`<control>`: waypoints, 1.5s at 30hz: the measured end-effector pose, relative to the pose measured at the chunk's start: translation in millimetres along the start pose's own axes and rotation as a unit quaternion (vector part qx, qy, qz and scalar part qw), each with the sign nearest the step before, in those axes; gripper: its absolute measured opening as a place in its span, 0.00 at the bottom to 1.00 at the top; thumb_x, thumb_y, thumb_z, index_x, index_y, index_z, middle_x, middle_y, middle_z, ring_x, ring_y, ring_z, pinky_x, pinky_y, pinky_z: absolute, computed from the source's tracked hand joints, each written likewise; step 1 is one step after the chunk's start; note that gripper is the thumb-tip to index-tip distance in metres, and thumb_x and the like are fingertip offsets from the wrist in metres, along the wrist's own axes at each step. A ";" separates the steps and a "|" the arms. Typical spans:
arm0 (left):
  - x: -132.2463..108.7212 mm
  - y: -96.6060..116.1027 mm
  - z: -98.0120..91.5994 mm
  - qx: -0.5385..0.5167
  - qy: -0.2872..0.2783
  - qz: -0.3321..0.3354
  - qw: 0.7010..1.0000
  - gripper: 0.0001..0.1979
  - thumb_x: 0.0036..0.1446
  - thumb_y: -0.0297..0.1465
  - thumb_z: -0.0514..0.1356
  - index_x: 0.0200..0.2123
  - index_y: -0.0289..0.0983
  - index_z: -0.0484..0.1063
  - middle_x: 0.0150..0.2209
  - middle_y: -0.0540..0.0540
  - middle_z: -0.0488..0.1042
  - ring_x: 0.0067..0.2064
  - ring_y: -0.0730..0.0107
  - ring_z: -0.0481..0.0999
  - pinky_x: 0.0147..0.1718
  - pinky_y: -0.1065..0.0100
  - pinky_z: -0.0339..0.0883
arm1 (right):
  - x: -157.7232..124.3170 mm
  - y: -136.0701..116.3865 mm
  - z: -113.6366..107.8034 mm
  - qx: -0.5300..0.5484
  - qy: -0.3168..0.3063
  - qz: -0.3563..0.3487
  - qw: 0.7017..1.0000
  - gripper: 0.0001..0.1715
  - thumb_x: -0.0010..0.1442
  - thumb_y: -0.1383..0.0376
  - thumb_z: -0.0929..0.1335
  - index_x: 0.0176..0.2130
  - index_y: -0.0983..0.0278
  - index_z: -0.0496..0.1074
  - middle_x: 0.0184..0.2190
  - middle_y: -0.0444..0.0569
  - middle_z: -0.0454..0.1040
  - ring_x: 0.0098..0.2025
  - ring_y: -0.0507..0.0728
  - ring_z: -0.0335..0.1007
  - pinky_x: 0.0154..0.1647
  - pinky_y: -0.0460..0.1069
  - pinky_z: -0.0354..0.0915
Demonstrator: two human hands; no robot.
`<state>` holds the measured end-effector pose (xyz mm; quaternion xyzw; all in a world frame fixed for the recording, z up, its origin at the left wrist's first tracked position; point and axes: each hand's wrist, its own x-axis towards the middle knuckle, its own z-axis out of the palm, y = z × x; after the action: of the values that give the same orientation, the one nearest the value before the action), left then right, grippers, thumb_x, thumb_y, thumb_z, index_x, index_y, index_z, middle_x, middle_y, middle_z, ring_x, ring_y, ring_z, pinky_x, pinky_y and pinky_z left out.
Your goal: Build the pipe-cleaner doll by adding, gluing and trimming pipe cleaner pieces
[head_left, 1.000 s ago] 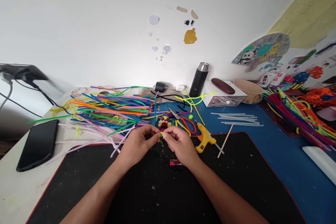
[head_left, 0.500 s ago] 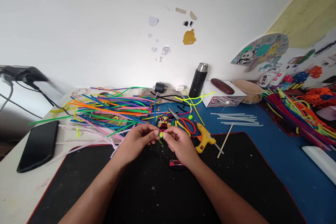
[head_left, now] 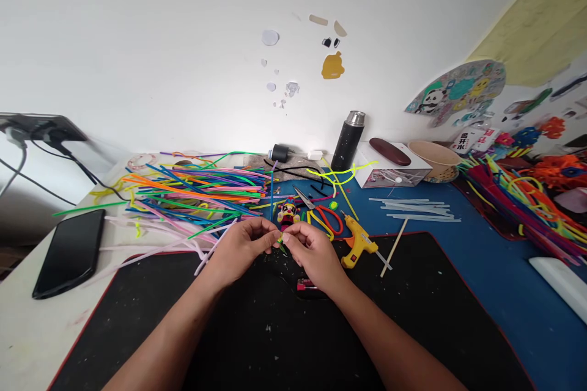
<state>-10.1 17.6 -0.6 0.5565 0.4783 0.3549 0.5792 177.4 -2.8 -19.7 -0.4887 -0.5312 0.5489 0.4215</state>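
Note:
Over the black mat (head_left: 275, 330), my left hand (head_left: 247, 247) and my right hand (head_left: 312, 250) meet fingertip to fingertip. Both are closed in a pinch on one small green-and-yellow piece (head_left: 280, 238), mostly covered by the fingers; its exact kind I cannot make out. Just beyond the fingertips is a small clown-like figure (head_left: 288, 212) with a colourful face. To its right lie scissors (head_left: 326, 217) with orange and yellow handles, and a similar small green-and-yellow piece (head_left: 334, 205). A red lighter (head_left: 306, 284) lies beneath my right wrist, partly hidden.
Pipe cleaners (head_left: 197, 189) are heaped at the left, beside a black phone (head_left: 68, 253). A yellow glue gun (head_left: 358, 243), a wooden stick (head_left: 393, 247) and clear glue sticks (head_left: 415, 209) lie right. Behind stand a black thermos (head_left: 347, 143) and a white drawer box (head_left: 389, 165).
The fingertips have closed further over the green-and-yellow piece, which shows less of its round face now. Both hands stay in nearly the same place; the whole view has shifted slightly.

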 end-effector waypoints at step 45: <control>-0.1 -6.6 -5.7 -0.117 -0.065 0.006 0.991 0.18 0.57 0.45 0.73 0.44 0.38 0.85 0.31 0.48 0.76 0.31 0.71 0.71 0.33 0.68 0.66 | -4.0 0.4 -0.2 0.068 -0.025 0.017 0.997 0.18 0.62 0.49 0.74 0.36 0.61 0.74 0.21 0.37 0.64 0.20 0.49 0.54 0.22 0.47 0.52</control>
<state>-16.3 18.4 -6.7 0.5096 0.3917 0.3752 0.6679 178.3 -6.6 -19.7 -0.4543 -0.4943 0.6029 0.4311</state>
